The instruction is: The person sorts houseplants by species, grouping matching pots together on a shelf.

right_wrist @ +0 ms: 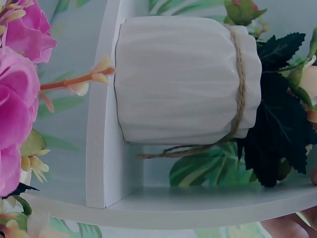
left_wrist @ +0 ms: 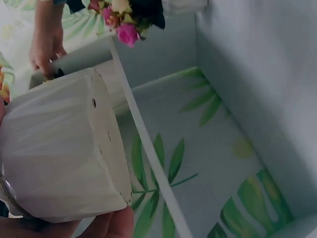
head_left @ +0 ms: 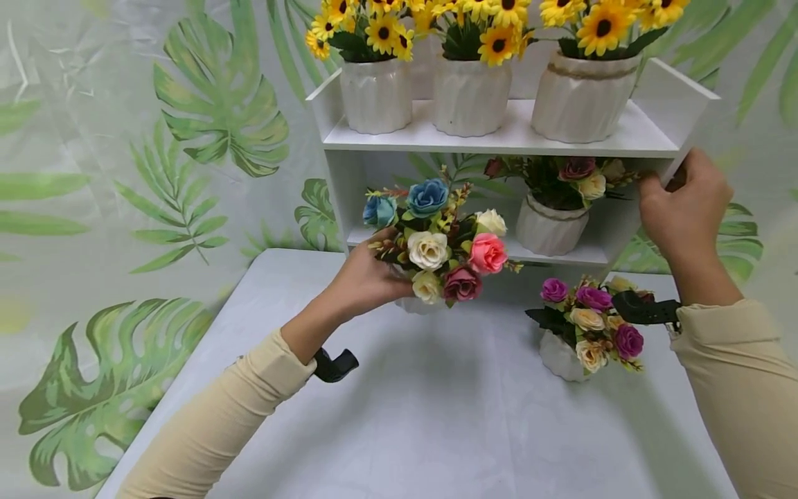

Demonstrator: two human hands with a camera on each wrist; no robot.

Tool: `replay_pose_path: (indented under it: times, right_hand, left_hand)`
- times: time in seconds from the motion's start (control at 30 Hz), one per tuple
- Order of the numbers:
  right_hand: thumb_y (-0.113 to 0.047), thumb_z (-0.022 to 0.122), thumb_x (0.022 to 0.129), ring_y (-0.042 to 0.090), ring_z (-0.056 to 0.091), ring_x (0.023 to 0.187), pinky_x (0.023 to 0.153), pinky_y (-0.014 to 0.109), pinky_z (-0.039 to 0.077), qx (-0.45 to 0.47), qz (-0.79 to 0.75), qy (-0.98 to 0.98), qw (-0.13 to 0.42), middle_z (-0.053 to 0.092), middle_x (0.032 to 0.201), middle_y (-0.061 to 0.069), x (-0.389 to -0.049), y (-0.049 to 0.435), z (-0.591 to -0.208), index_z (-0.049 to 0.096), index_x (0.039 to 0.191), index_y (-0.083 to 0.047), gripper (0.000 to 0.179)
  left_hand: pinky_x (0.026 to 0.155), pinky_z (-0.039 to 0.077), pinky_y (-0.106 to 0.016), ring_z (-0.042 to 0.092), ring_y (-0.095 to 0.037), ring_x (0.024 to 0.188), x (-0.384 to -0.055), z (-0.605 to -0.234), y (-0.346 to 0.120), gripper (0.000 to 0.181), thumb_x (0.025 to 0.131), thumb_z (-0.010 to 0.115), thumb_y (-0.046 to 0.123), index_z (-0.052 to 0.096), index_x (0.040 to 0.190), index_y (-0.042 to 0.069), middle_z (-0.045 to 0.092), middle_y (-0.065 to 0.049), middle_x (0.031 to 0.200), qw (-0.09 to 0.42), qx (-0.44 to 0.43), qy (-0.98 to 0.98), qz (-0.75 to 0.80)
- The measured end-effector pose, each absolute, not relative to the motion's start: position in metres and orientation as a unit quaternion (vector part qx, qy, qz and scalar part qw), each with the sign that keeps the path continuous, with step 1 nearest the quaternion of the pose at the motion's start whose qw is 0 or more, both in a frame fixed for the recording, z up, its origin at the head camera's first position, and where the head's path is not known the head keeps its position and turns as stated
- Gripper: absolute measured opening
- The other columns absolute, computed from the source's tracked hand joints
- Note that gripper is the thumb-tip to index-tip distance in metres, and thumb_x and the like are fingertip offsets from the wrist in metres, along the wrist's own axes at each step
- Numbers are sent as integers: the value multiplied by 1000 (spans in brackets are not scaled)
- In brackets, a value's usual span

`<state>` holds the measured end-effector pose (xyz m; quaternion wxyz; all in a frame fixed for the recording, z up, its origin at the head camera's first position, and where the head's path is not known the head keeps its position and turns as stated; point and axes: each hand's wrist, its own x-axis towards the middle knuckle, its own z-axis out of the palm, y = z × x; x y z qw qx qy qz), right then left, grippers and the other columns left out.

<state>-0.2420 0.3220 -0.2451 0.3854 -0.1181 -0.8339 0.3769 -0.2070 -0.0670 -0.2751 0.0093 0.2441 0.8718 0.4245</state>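
Note:
My left hand [head_left: 374,277] holds a white ribbed flowerpot [left_wrist: 64,148] of artificial roses [head_left: 430,249] in blue, cream and pink, in front of the lower shelf's left part. The pot is tilted, and the blooms hide most of it in the head view. With my right hand [head_left: 688,208] I grip the right side panel of the white shelf unit [head_left: 499,147]. Just left of that hand, a second pot [right_wrist: 183,82] with twine round its rim stands on the lower shelf, filled with dark red and cream roses.
Three white pots [head_left: 470,97] of yellow sunflowers line the top shelf. On the white table [head_left: 399,416], below my right wrist, sits a pot [head_left: 561,357] of purple and peach roses. A leaf-patterned sheet [head_left: 224,90] covers the wall behind.

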Motion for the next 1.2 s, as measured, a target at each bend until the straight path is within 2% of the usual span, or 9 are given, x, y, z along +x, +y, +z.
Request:
replay_pose_path:
  times: [0.07,0.17,0.2,0.33,0.43,0.6,0.73,0.93,1.2]
  right_hand:
    - [-26,54,90,-17,44,70,64,10,34,-118,375,-835,385,43,78,-35,-242,322,-245,67,119,-15,33]
    - [-27,54,91,-17,44,70,64,10,34,-121,375,-836,381,45,80,-34,-242,321,-246,67,121,-14,36]
    - [-28,54,91,-16,44,70,64,10,34,-123,375,-837,380,45,80,-34,-242,321,-246,67,121,-15,36]
    - [-28,54,91,-16,43,70,64,10,33,-121,371,-837,384,44,79,-34,-242,322,-247,67,121,-13,36]
    - [-27,53,91,-17,43,70,64,10,33,-115,367,-837,390,43,78,-35,-243,322,-247,67,121,-12,37]
    - [-26,53,91,-18,43,68,63,9,33,-115,368,-835,391,42,76,-37,-242,322,-247,67,113,-19,27]
    - [-25,53,90,-17,43,67,62,10,33,-116,375,-833,390,42,73,-37,-242,322,-246,64,106,-25,19]
    - [-24,53,91,-17,44,69,63,10,33,-112,375,-832,393,42,76,-36,-242,322,-246,67,114,-19,28]
    - [-24,53,91,-17,44,68,63,10,34,-105,375,-830,399,43,76,-37,-243,322,-247,68,115,-19,29]
  left_hand:
    - [115,41,-41,47,-28,141,-218,-268,-60,81,73,85,16,48,143,-2,57,-16,143,-2,234,878,417]
    - [112,44,-39,53,-25,136,-234,-258,-51,78,71,87,21,54,140,5,65,-12,135,-22,217,889,403]
    - [111,45,-39,55,-24,133,-239,-256,-49,81,71,88,22,51,142,7,63,-11,138,-22,207,887,413]
    - [101,50,-40,61,-22,118,-258,-253,-41,74,71,88,27,54,135,11,64,-8,131,-7,171,895,412]
    - [97,52,-38,62,-21,114,-269,-254,-35,72,72,88,30,55,133,12,65,-6,130,15,150,895,419]
    - [103,49,-38,58,-19,125,-285,-260,-24,75,75,87,31,53,140,18,61,-3,138,18,147,884,444]
    - [104,49,-40,57,-22,126,-297,-265,-13,77,75,87,29,51,141,16,60,-5,139,13,143,874,465]
    - [110,45,-38,55,-24,130,-309,-270,0,78,76,85,23,47,144,13,58,-7,142,20,149,850,506]
    - [113,42,-40,50,-26,137,-321,-277,12,84,77,83,20,41,149,11,52,-9,147,7,143,838,526]
